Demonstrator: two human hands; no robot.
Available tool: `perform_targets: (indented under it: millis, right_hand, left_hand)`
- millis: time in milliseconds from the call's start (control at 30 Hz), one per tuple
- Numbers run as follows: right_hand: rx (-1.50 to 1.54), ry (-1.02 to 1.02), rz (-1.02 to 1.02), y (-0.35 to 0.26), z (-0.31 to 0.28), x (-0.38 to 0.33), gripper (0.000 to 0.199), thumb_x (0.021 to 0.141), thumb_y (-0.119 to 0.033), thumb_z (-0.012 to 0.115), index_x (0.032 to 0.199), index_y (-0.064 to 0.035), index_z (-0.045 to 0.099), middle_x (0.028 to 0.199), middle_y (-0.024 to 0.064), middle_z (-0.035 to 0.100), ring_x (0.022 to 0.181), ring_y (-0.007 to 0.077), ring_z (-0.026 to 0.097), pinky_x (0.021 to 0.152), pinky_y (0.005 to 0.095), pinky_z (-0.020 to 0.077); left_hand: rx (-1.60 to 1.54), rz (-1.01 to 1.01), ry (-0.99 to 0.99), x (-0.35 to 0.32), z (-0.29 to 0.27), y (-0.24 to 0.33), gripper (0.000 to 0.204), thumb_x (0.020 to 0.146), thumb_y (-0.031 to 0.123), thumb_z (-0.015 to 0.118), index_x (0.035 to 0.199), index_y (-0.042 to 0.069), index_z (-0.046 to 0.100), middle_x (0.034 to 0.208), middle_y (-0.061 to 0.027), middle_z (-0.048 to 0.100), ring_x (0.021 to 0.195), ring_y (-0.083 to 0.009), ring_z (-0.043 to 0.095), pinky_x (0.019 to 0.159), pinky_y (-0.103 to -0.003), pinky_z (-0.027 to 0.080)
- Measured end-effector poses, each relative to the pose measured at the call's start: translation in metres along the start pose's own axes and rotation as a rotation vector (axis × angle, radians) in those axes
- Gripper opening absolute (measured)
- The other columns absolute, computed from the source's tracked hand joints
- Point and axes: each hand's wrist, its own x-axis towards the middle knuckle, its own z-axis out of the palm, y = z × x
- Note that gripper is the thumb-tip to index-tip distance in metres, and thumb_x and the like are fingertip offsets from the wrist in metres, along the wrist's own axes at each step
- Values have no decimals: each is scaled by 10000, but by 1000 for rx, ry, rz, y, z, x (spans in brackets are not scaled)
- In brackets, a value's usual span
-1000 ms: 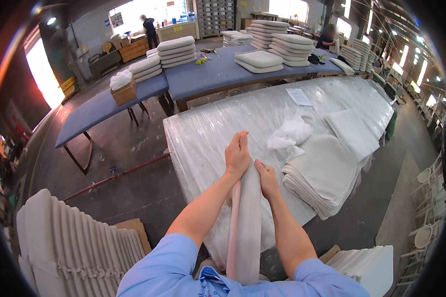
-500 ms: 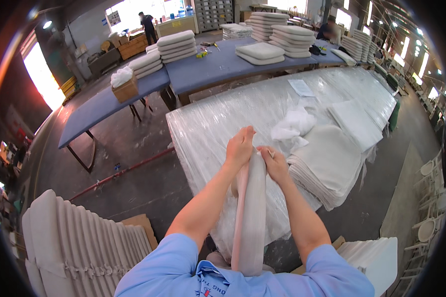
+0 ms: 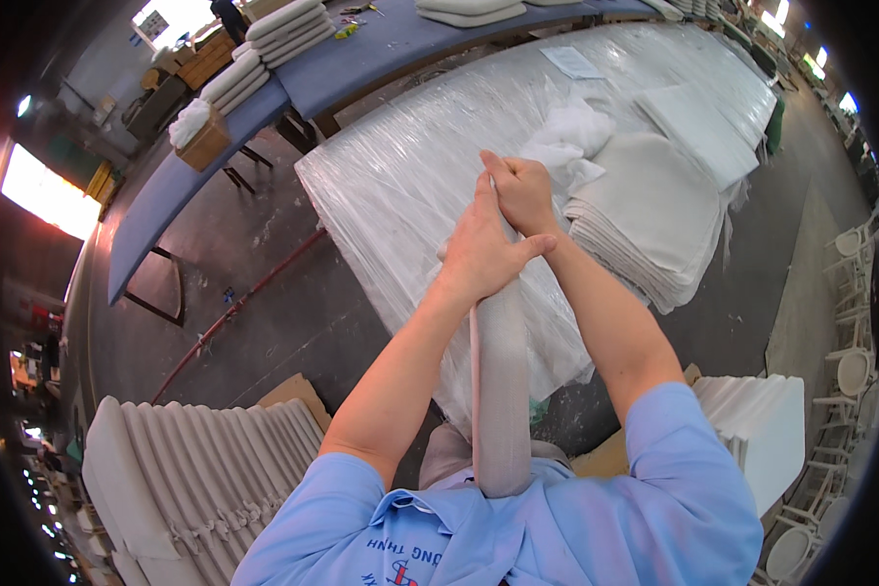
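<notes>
A pale grey fabric-covered cushion (image 3: 501,391) stands on its narrow edge, running from my torso to my hands. My left hand (image 3: 481,249) lies over its far part, fingers stretched forward along it and thumb reaching across to my right wrist. Just beyond, my right hand (image 3: 523,195) is closed in a fist at the cushion's far end, pinching what looks like the cover's edge. My hands hide most of that end. Under them is a long surface wrapped in clear plastic (image 3: 391,166). To the right lies a stack of flat pale covers (image 3: 645,195).
Crumpled white plastic (image 3: 566,132) and a paper sheet (image 3: 571,62) lie on the wrapped surface. A row of cushions (image 3: 200,469) stands at lower left, white slabs (image 3: 762,430) at lower right. Blue tables (image 3: 381,59) stand beyond; a red pipe (image 3: 234,313) crosses the floor.
Both hands have moved farther from my body. My right hand has passed ahead of my left, which now lies back along the cushion. The view has tilted down.
</notes>
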Motion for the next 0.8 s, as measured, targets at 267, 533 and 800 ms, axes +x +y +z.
perform_targets:
  millis: [267, 533, 800]
  right_hand:
    - [-15, -55, 81, 15, 27, 10, 575, 938, -474, 638, 581, -26, 590, 543, 91, 549, 535, 222, 493, 569, 420, 409]
    - [-417, -334, 650, 223, -97, -171, 585, 954, -616, 584, 891, -49, 710, 741, 124, 664, 752, 277, 645, 670, 434, 490]
    - [1059, -322, 1313, 219, -128, -284, 610, 986, -529, 617, 1315, -16, 635, 1251, 152, 706, 1105, 266, 698, 967, 437, 546]
  left_hand:
    - [12, -93, 36, 5, -12, -27, 1085, 787, 253, 821, 1612, 7, 162, 1485, -301, 475, 1340, -377, 537, 1112, -424, 440]
    - [-411, -248, 347, -34, -67, -122, 629, 872, 62, 668, 1463, -29, 472, 1319, -164, 633, 1151, -240, 639, 996, -347, 503]
    - [-513, -635, 557, -212, -51, -217, 828, 902, 178, 761, 1549, 1, 277, 1431, -222, 534, 1193, -311, 616, 1032, -411, 498]
